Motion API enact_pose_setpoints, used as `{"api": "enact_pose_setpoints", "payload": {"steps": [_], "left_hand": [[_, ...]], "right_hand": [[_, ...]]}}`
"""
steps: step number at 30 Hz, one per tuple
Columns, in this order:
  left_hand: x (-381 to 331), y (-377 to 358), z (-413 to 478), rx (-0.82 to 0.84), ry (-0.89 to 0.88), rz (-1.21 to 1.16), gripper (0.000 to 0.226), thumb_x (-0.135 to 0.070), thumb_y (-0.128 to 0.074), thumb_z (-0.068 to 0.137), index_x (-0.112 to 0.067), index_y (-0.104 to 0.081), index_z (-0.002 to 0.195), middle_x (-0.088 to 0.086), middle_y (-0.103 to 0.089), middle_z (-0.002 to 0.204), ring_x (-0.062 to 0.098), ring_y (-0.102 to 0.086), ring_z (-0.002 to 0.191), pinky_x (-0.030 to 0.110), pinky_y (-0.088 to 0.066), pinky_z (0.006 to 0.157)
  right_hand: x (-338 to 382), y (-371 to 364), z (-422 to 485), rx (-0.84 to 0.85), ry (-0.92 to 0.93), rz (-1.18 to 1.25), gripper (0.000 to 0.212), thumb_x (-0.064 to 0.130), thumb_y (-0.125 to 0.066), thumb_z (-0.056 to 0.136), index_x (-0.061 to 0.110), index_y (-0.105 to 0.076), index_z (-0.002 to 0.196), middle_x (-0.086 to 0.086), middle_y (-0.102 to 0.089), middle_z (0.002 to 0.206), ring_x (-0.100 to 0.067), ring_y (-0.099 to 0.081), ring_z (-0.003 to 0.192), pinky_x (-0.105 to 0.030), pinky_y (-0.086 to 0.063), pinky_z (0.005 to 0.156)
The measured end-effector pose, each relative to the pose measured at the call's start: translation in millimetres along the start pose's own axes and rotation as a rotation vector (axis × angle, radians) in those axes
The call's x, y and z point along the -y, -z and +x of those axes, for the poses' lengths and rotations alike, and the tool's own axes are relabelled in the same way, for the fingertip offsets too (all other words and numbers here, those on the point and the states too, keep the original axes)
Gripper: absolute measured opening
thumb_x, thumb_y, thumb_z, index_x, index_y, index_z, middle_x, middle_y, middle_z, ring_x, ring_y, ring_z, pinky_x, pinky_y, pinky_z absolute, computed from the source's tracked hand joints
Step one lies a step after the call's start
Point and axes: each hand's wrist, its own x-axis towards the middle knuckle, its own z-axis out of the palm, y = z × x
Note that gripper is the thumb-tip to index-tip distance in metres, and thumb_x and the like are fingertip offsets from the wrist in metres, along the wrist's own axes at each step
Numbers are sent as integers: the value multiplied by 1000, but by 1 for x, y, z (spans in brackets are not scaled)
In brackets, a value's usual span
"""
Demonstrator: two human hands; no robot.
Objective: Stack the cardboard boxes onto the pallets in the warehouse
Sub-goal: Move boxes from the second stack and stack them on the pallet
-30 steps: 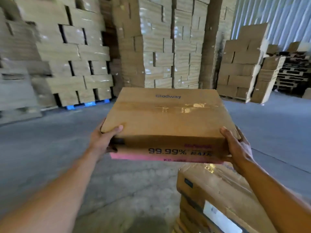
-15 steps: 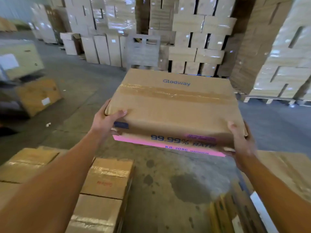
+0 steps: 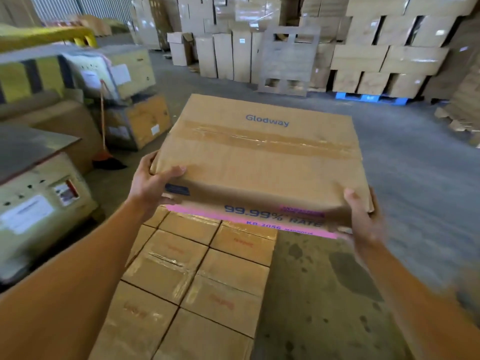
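While it is carried in both hands, the cardboard box hangs in front of the person, clear of the floor, as the head view shows. Its top face bears a taped seam and the word "Glodway". The near side shows a pink band and "99.99% RATE".

The left hand grips the near left corner, with the thumb curled over the top face and the other fingers wrapped round the edge, mostly hidden. The right hand grips the near right corner likewise, thumb on top, fingers beneath the box and out of sight.

Below the held box lies a layer of stacked boxes, taped and set edge to edge in rows. What they rest on cannot be seen. Stained concrete floor lies to the right.

At left stand labelled crates and a yellow barrier. Farther back, a wooden pallet stands on edge against cartons, and wrapped carton stacks sit on a blue pallet.
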Motion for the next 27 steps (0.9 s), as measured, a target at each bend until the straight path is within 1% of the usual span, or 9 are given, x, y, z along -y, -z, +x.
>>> {"api": "enact_pose_setpoints", "payload": {"steps": [4, 9, 11, 13, 17, 19, 21, 24, 27], "left_hand": [[12, 43, 29, -18, 12, 2, 75, -24, -82, 78, -34, -45, 142, 3, -54, 127, 31, -63, 103, 62, -59, 74], [28, 68, 72, -54, 48, 4, 91, -37, -85, 57, -37, -48, 141, 3, -54, 129, 35, -65, 104, 59, -60, 72], [37, 79, 90, -73, 47, 6, 90, -37, -84, 58, -38, -49, 140, 4, -54, 131, 37, -65, 107, 56, -61, 73], [47, 93, 116, -90, 44, 12, 86, -36, -85, 62, -37, -49, 140, 4, -54, 130, 39, -65, 107, 52, -61, 72], [77, 117, 175, -96, 53, 29, 72, -25, -83, 78, -35, -48, 141, 2, -55, 129, 37, -65, 110, 55, -60, 78], [95, 126, 206, -83, 58, 23, 66, -24, -81, 80, -36, -49, 137, 1, -55, 127, 33, -64, 111, 56, -59, 81], [118, 134, 240, -66, 49, 44, 61, -24, -80, 82, -39, -48, 131, -2, -55, 124, 31, -63, 111, 56, -59, 81], [166, 148, 292, -25, 62, 47, 62, -21, -77, 84, -35, -46, 135, -2, -53, 123, 28, -61, 108, 54, -59, 81], [228, 166, 336, 11, 118, 43, 63, -17, -74, 87, -30, -44, 141, -4, -55, 115, 22, -64, 98, 50, -59, 80]], "right_hand": [[-19, -49, -31, 13, -60, 78, 43, 66, -68, 74, 63, -59, 115, 28, -70, 110, -18, -65, 114, -60, -50, 99], [-37, -105, -19, 53, -91, 117, 31, 65, -72, 74, 70, -59, 102, 31, -69, 107, -20, -63, 116, -65, -48, 99], [-43, -129, -9, 74, -99, 140, 38, 71, -74, 70, 70, -58, 105, 29, -69, 110, -21, -63, 116, -67, -47, 98], [-56, -160, -1, 81, -97, 136, 34, 66, -72, 77, 70, -57, 108, 31, -69, 108, -19, -63, 115, -66, -47, 99], [-88, -216, 6, 61, -126, 146, 54, 68, -74, 74, 59, -57, 124, 21, -70, 118, -19, -64, 116, -63, -51, 96], [-110, -244, 6, 37, -147, 149, 47, 63, -73, 79, 61, -57, 123, 21, -71, 117, -18, -67, 113, -62, -53, 94], [-138, -274, 4, -22, -178, 140, 56, 61, -72, 81, 56, -53, 133, 20, -70, 119, -16, -68, 110, -61, -55, 92], [-190, -318, -3, -110, -198, 104, 82, 73, -72, 69, 50, -45, 142, 15, -68, 126, -15, -69, 109, -59, -56, 90], [-251, -359, -6, -152, -218, 57, 83, 71, -72, 70, 48, -44, 144, 16, -69, 124, -15, -69, 110, -59, -58, 88]]}}
